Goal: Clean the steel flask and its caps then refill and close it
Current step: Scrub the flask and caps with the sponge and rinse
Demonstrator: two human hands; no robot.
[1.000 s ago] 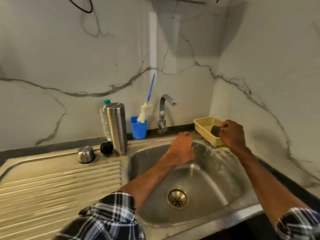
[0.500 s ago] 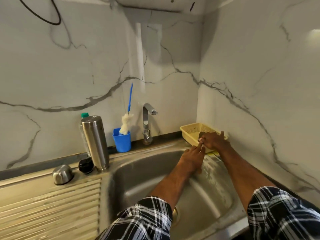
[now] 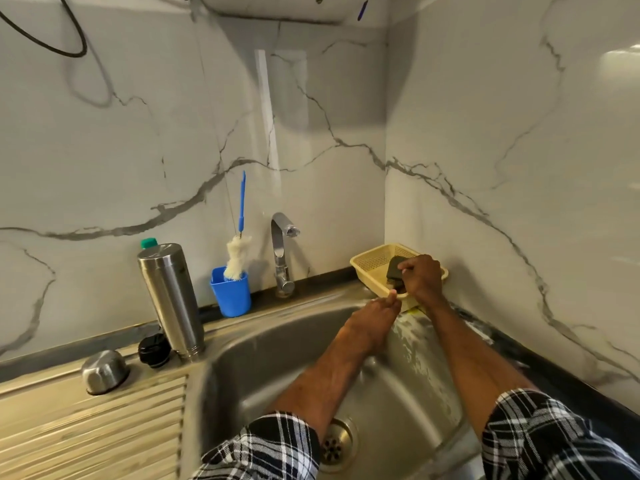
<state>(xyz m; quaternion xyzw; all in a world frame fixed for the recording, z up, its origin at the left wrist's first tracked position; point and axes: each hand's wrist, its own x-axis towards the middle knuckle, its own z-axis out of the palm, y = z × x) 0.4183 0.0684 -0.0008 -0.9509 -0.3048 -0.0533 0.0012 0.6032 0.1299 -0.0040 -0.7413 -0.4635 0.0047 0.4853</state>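
Both forearms stretch across the sink (image 3: 249, 351). The steel flask (image 3: 171, 299) stands on its left rim. Over the yellow basket (image 3: 370, 266) the right hand (image 3: 424, 278) curls round a dark scrub pad (image 3: 394, 266). The left hand (image 3: 370, 323), straight-fingered and holding nothing, reaches the basket's edge. The steel cap (image 3: 104, 370) and black cap (image 3: 154, 349) sit beside the flask.

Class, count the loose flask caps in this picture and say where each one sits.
2. The steel cap sits on the drainboard at far left. The black cap sits to its right, close beside the steel flask. The flask could hide another.
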